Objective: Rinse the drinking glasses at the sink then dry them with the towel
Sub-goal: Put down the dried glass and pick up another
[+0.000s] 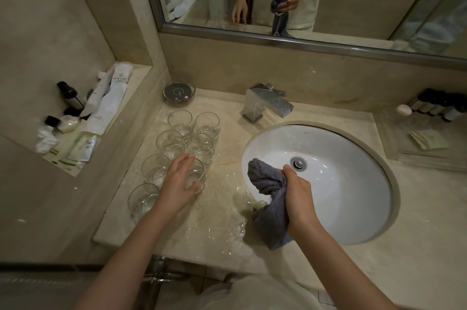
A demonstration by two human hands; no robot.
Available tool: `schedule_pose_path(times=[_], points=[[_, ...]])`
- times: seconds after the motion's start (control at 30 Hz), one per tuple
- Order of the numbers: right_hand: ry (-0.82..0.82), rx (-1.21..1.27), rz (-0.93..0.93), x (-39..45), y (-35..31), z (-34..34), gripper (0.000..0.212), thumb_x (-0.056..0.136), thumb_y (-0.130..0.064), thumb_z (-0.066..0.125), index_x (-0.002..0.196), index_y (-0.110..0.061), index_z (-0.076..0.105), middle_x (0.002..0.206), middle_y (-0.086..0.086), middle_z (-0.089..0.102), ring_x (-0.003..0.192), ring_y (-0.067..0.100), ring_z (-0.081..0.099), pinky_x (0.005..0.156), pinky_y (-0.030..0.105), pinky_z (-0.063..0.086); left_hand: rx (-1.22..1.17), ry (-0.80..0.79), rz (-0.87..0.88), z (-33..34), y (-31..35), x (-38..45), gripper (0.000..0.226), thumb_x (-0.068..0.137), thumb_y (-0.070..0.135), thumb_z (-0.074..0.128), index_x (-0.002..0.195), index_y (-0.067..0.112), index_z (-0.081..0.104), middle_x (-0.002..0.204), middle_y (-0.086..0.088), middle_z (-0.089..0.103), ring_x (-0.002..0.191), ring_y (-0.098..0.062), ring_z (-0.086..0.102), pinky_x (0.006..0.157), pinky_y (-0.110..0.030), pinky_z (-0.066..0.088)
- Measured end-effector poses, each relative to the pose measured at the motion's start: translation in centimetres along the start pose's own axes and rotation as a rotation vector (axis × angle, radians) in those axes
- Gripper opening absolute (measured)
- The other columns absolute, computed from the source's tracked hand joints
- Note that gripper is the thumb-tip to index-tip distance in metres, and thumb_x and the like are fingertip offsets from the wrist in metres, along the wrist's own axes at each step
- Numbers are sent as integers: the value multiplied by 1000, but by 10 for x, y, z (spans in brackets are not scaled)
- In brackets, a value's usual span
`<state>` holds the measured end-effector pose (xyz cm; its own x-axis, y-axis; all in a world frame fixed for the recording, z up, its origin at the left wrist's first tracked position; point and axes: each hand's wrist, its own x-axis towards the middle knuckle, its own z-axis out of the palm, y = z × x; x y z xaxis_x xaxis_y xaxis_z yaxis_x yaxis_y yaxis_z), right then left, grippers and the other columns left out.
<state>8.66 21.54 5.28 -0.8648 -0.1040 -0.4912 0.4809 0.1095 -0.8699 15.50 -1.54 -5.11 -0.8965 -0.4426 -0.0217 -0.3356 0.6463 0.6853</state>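
Beige marble forms the table (227,229), wet and glistening between the glasses and the white oval sink (353,198). A wide mirror (353,6) runs above a chrome faucet (265,105). We see seven clear drinking glasses (174,143) standing upright in two rows left of the sink. Our right hand (298,196) grips a bunched grey towel (270,198) over the sink's left rim. Our left hand (180,181) curls around the nearest right-row glass (199,175). Dark toiletry bottles (68,95) sit on a left ledge.
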Motion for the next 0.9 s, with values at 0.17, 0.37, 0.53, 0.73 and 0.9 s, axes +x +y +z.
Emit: schedule_pose_path(times=[0.17, 0.37, 0.53, 0.73, 0.9], points=[[-9, -22, -13, 1, 3, 1, 42, 101, -29, 40, 79, -17, 74, 62, -1, 71, 64, 15, 63, 64, 26, 45, -96, 65, -64, -3, 7, 1, 71, 76, 19, 82, 138, 5, 50, 141, -8, 46, 129, -22, 45, 99, -18, 28], [-12, -38, -25, 4, 6, 2, 43, 100, -30, 41, 76, -15, 73, 63, 0, 70, 64, 16, 62, 66, 27, 44, -119, 91, -94, -6, 8, 6, 64, 77, 19, 81, 133, 4, 54, 135, -13, 53, 124, -27, 51, 95, -21, 32], [6, -10, -30, 8, 7, -1, 44, 101, -29, 41, 73, -14, 72, 56, -1, 67, 59, 17, 59, 66, 28, 44, -122, 94, -100, -7, 13, 6, 63, 77, 18, 81, 132, 4, 55, 135, -12, 53, 125, -27, 50, 96, -22, 32], [107, 76, 17, 10, -3, -24, 50, 98, -37, 44, 62, -17, 72, 61, 8, 69, 72, 31, 64, 80, 37, 49, -316, 118, -72, 4, 60, 16, 45, 83, 21, 76, 124, 11, 61, 125, -2, 60, 115, -13, 54, 94, -21, 36], [272, 313, 15, 14, -11, -80, 40, 99, -32, 43, 73, -10, 63, 49, 1, 62, 48, 15, 60, 60, 32, 45, -532, -75, -7, 47, 142, 32, 24, 85, 15, 73, 106, 17, 63, 104, 5, 66, 102, -14, 62, 95, -30, 48]])
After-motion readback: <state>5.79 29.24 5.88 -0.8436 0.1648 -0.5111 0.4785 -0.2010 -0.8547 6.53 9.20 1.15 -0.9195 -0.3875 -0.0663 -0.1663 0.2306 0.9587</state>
